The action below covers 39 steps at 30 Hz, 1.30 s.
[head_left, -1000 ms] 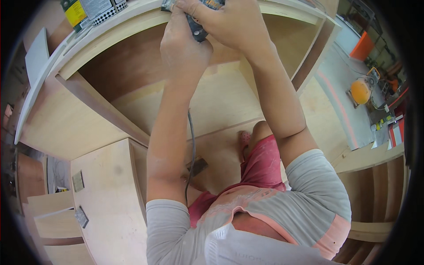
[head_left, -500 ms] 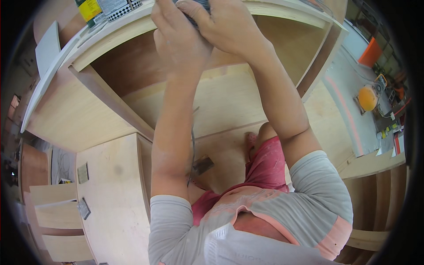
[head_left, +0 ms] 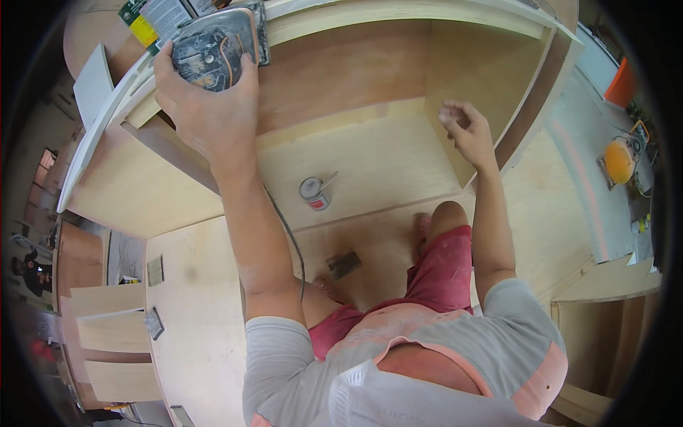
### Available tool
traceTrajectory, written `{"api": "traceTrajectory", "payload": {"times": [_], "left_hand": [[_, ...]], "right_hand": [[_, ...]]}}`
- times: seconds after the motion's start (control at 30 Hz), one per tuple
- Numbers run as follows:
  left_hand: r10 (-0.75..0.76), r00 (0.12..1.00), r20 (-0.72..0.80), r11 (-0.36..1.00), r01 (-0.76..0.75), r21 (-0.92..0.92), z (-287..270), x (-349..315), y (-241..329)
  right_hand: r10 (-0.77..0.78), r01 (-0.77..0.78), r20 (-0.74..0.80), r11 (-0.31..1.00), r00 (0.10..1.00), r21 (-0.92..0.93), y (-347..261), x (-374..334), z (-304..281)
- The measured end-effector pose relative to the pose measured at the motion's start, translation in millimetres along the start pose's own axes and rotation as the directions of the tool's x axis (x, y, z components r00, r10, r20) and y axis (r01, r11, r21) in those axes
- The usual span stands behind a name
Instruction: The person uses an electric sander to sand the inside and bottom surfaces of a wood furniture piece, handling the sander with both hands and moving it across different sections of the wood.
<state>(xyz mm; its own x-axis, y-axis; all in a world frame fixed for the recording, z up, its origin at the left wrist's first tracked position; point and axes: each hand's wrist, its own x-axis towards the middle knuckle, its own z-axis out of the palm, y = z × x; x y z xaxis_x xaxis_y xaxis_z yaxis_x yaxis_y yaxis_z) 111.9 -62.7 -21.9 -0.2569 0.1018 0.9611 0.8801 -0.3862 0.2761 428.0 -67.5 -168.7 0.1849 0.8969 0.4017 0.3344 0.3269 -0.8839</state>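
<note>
My left hand (head_left: 213, 121) grips a dusty electric sander (head_left: 213, 53), thumb and fingers closed about its sides. The sander sits at the left part of the cabinet's pale wooden top edge (head_left: 370, 10). From under my left forearm a dark cable (head_left: 288, 224) hangs toward the floor. My right hand (head_left: 469, 134) is raised before the right side of the open cabinet; its fingers are loosely bent, somewhat apart, and no object shows in them. Inside the cabinet, on its bottom panel (head_left: 384, 153), stands a small tin can (head_left: 314, 193) with a thin stick poking out.
Behind the sander stand a green and yellow can (head_left: 141, 27) and a grey container (head_left: 165, 20). A dark sanding block (head_left: 344, 265) lies near my feet. Small pads (head_left: 154, 324) rest on the wooden panel at left. An orange machine (head_left: 619, 161) stands far right.
Both hands were together on the sander. My left hand has moved left with it, while my right hand has let go and come down to the right. The can inside the cabinet is now visible.
</note>
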Motion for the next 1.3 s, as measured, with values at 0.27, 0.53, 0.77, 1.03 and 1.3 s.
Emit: {"api": "traceTrajectory", "payload": {"times": [0.27,0.53,0.77,1.03,1.3], "left_hand": [[0.264,0.947,0.181,0.964,-0.266,-0.015,8.0,6.0,24.7],[0.397,0.892,0.218,0.909,-0.415,0.042,0.4,18.2,14.2],[0.443,0.849,0.288,0.878,-0.476,0.05,4.0,24.5,31.7],[0.507,0.777,0.374,0.841,-0.54,-0.018,-3.0,22.0,12.0],[0.509,0.709,0.487,0.806,-0.592,0.019,-13.8,23.9,9.7]], "right_hand": [[0.064,-0.053,0.058,0.983,0.996,-0.174,68.9,-28.2,39.3],[0.101,-0.083,0.111,0.984,0.989,-0.155,129.9,-53.1,51.0],[0.085,-0.066,0.111,0.985,0.99,-0.161,131.5,-53.3,54.4],[0.136,-0.115,0.119,0.979,0.984,-0.169,126.4,-59.9,50.4],[0.174,-0.136,0.161,0.966,0.971,-0.22,133.7,-60.4,41.5]]}}
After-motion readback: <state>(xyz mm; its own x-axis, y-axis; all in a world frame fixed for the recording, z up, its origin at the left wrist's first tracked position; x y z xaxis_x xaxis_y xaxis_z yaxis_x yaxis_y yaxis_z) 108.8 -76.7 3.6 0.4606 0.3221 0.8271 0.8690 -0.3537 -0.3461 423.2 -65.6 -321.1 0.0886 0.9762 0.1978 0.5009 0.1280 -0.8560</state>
